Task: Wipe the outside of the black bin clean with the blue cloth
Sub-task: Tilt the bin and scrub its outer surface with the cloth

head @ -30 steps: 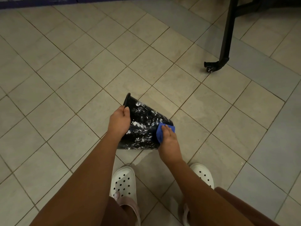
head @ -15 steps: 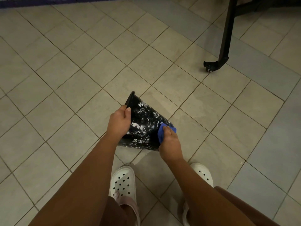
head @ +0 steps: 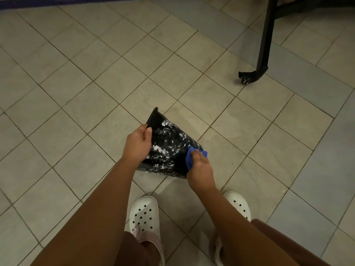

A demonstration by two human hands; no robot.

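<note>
Tiled floor (head: 76, 93) fills frame. Black bin (head: 169, 148), white-smeared, tipped on its side at lower centre. Left hand (head: 137, 145): fingers closed on bin rim. Right hand (head: 199, 167): fingers pressing blue cloth (head: 190, 157) against bin's base end.

White clogs (head: 144, 215) — tiled floor (head: 76, 93) — black caster leg (head: 264, 45)
</note>
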